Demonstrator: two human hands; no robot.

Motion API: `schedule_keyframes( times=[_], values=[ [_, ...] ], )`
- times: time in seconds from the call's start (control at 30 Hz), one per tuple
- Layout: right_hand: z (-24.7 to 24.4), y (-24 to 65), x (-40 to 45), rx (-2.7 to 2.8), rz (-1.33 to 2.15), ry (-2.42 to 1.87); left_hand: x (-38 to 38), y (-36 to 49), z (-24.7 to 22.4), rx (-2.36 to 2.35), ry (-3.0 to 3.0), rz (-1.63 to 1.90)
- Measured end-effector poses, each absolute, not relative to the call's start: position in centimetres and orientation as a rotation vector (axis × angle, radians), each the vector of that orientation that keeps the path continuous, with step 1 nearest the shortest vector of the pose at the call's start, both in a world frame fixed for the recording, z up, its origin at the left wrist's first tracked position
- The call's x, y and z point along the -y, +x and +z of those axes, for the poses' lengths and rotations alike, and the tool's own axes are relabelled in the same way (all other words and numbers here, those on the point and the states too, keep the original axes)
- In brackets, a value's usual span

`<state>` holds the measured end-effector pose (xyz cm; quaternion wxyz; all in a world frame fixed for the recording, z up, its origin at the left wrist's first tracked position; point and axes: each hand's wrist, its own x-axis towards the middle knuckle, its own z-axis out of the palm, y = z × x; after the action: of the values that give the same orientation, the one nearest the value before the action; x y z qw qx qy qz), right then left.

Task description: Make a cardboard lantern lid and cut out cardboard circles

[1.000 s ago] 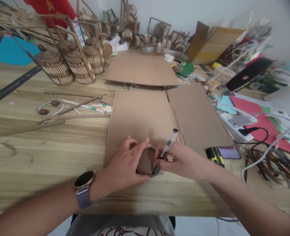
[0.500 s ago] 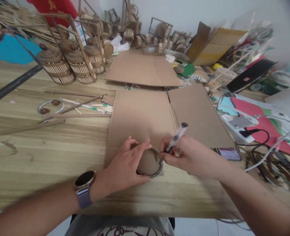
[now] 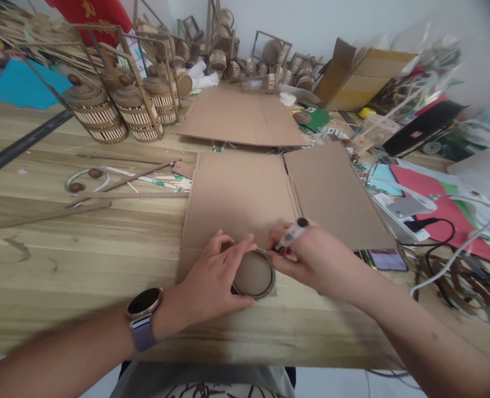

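The left hand (image 3: 212, 273) spreads around a dark ring (image 3: 272, 279) at the lower centre of the frame, on cardboard (image 3: 240, 193); the right hand (image 3: 311, 257) pinches a pen (image 3: 291, 234) (black end uppermost) just beside it. The left hand covers the ring's left edge; the pen's writing tip is hidden by the right.

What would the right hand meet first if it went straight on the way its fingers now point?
The right hand, holding the pen, would probably meet the fingertips of the left hand, across a small gap. Depth is unclear, so it might pass over them.
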<state>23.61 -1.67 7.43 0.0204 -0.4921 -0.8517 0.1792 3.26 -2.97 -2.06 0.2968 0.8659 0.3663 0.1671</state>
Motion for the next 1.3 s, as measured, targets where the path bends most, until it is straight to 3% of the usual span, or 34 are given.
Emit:
schedule_keyframes(
  times=[0.33,0.7,0.87,1.13,1.3],
  values=[
    [3.3,24.8,4.4,2.038,0.774,-1.310,3.1,3.4,-1.7,-0.965,2.275,0.455],
    [0.9,23.4,5.2,1.914,0.901,-1.250,3.0,3.3,-2.2,-0.942,2.322,0.507],
    [0.8,23.9,5.3,1.997,0.682,-1.215,3.0,3.3,-2.1,-0.973,2.302,0.476],
    [2.4,23.8,7.6,2.365,-0.125,-1.271,2.9,3.3,-1.8,-0.966,2.256,0.433],
    [4.2,24.4,9.6,2.318,0.043,-1.331,2.9,3.2,-1.9,-0.968,2.254,0.424]
  ],
)
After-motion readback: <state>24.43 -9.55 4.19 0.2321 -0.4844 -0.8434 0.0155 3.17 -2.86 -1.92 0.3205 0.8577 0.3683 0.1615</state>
